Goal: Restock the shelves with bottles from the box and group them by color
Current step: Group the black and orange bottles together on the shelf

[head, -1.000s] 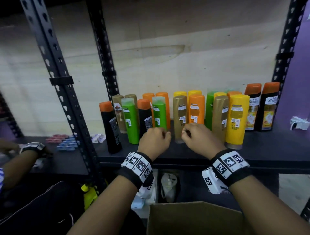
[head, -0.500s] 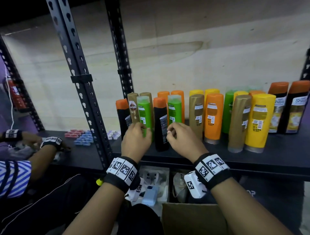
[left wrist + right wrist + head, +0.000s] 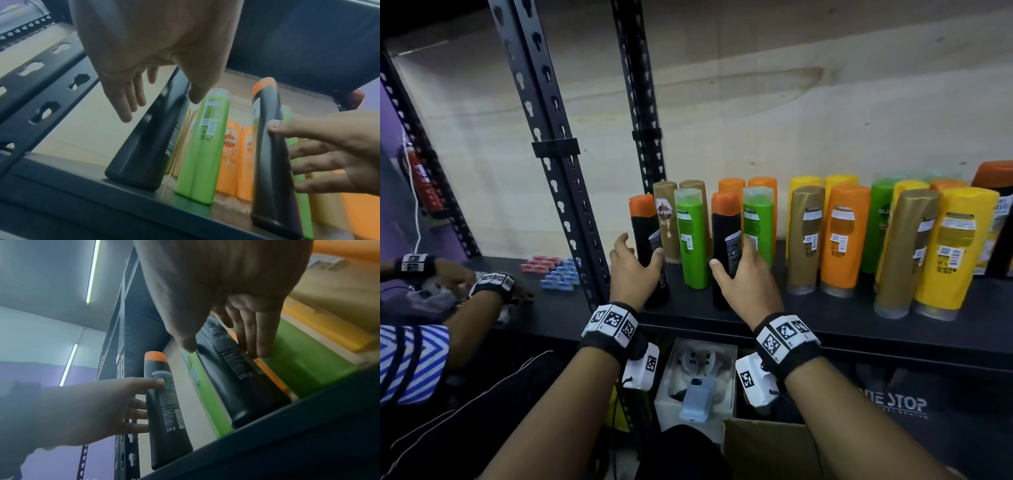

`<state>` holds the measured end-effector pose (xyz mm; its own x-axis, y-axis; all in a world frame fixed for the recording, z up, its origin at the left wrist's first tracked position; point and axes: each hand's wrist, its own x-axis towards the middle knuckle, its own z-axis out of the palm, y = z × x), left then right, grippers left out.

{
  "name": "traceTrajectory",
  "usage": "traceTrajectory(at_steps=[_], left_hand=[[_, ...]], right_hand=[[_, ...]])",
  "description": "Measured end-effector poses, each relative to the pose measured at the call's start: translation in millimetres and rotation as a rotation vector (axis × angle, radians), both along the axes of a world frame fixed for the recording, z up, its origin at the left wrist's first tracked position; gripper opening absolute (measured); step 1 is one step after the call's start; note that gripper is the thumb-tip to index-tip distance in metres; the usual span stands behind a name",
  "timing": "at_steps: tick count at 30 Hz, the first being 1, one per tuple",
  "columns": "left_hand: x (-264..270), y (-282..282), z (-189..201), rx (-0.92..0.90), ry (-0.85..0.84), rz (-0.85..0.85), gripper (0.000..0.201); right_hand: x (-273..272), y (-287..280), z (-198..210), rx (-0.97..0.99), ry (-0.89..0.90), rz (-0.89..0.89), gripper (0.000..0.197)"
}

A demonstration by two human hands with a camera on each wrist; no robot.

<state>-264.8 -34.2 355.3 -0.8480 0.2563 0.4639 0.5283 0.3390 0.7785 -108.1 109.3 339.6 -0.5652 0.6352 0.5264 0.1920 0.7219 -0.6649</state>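
Note:
Two black bottles with orange caps stand at the front left of the dark shelf (image 3: 825,329). My left hand (image 3: 640,248) straddles the left black bottle (image 3: 645,222). Its thumb touches the label and its straight fingers (image 3: 127,113) reach past the bottle's left side with a gap. My right hand (image 3: 734,255) grips the right black bottle (image 3: 726,226), thumb (image 3: 273,126) on one edge and fingers (image 3: 257,350) on the other. A green bottle (image 3: 691,240) stands between the two. Gold, orange, green and yellow bottles stand mixed along the shelf to the right.
A black slotted upright (image 3: 558,192) rises just left of my left hand. Small red and blue packets (image 3: 554,270) lie on the shelf beyond it, where another person's hands (image 3: 493,284) are busy. An open cardboard box (image 3: 763,445) sits below, in front of me.
Both hands went from curled fists near the gold bottles to spread around the two black bottles further left. My view swung left with them.

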Motion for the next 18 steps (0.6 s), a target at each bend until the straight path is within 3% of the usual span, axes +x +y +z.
traceTrajectory(at_steps=[6,10,18], left_hand=[[-24,12,-11,0.055,-0.073,-0.082,0.067],[-30,15,-19,0.062,-0.077,-0.109,0.044],[-12,7,-21,0.178,-0.009,-0.159,0.025]], right_hand=[[-15,1,-1,-0.051,0.032,-0.022,0.071],[-18,3,-2,-0.061,0.013,-0.023,0.071],[4,7,-8,-0.079,0.136,0.138,0.05]])
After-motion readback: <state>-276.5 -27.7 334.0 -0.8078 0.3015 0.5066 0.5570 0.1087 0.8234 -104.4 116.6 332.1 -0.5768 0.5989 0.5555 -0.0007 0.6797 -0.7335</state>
